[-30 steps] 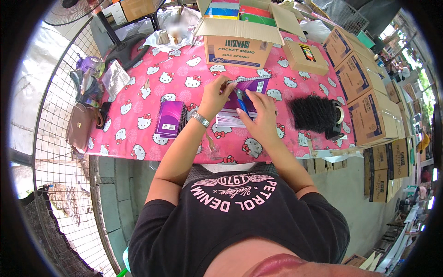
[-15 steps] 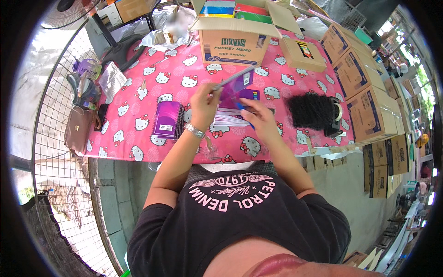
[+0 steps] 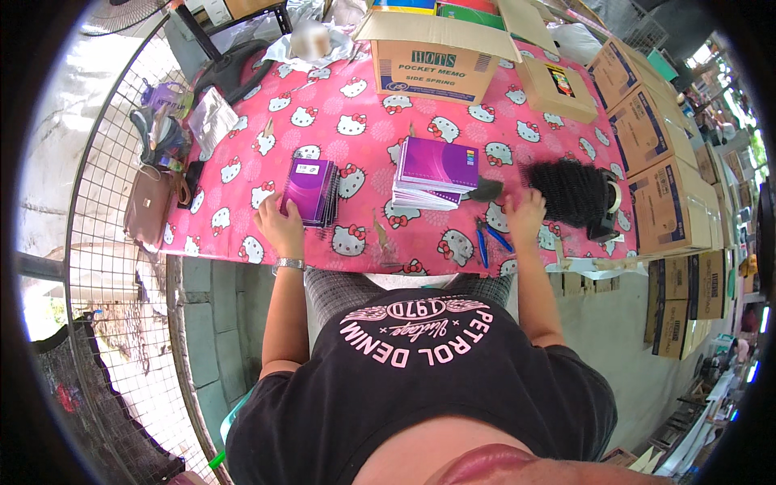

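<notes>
My left hand [image 3: 280, 228] is at the near left corner of a stack of purple spiral notebooks [image 3: 309, 194], its fingers apart and touching the stack's edge. To the right, a second purple stack [image 3: 438, 166] has white page edges showing and no spirals that I can see. My right hand [image 3: 525, 217] is empty, fingers spread, just left of a heap of black spiral binding coils [image 3: 562, 190]. Close below it, blue-handled pliers [image 3: 491, 240] rest on the table. A dark flat piece [image 3: 487, 191] lies between the second stack and my right hand.
At the back stands an open carton [image 3: 428, 73] of colourful notebooks, with a smaller brown box [image 3: 558, 87] beside it. Cartons [image 3: 667, 202] are piled past the table's right edge. A tape dispenser [image 3: 606, 206] adjoins the coils. A brown pouch [image 3: 149, 208] sits at the left edge.
The notebook that my left hand held up is out of my hands, and the left hand has moved to the left stack. My right hand has let go of the pliers and moved right.
</notes>
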Motion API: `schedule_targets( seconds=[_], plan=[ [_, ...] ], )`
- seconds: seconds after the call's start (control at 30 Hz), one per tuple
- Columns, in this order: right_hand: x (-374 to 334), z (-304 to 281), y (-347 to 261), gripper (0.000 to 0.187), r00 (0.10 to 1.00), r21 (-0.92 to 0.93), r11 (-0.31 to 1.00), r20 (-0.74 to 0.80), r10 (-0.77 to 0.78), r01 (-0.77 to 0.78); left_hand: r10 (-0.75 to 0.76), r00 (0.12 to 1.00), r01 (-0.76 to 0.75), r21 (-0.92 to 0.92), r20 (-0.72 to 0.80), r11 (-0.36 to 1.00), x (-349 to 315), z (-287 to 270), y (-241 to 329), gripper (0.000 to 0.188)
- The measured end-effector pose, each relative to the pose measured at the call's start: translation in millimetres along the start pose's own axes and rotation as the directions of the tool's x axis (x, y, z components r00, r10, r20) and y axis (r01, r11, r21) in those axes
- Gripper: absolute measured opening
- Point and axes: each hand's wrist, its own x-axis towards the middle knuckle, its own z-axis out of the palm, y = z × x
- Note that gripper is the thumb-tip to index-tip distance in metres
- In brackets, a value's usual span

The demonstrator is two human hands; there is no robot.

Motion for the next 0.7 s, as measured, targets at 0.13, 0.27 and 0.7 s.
schedule_targets(
  seconds=[0.13,0.27,0.7],
  plan=[
    [40.6,26.4,34.9,0.026,0.995,-0.311,0.950,0.098,0.014,0.017,0.377,0.925,-0.380,-0.204,-0.059,0.902,19.5,12.6,77.1,0.023],
    [57.5,37.1,52.2,0.019,0.983,-0.388,0.914,0.175,-0.050,0.115,0.783,0.621,-0.671,-0.496,0.031,0.551,4.1,10.0,186.6,0.026],
    [66.5,-117.9,-48.1,0.040,0.964,0.843,0.513,-0.020,-0.266,0.159,0.913,0.331,-0.715,-0.569,0.238,0.407,35.8,10.2,228.3,0.021]
  ],
)
